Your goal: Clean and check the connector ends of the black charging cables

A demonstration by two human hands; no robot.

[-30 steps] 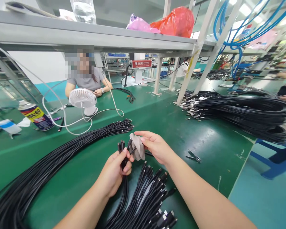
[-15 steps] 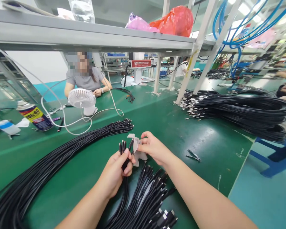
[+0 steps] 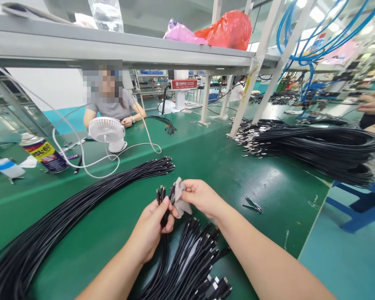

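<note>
The right hand [image 3: 201, 196] has drawn its pinched cloth [image 3: 179, 198] down against the connector tips [image 3: 164, 194] clamped in the left hand [image 3: 151, 229], wiping underway.

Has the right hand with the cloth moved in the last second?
Yes. The right hand has dropped toward the person, farther from the tips of the cable bundle, pressing the cloth against the connectors.

A cable assembly workshop: long green desk [image 3: 237, 175] heaped with bundles of black cables [image 3: 315, 143], metal overhead shelf [image 3: 112, 46], blue air hoses [image 3: 303, 46], and another person [image 3: 112, 104] seated at its far edge.
</note>
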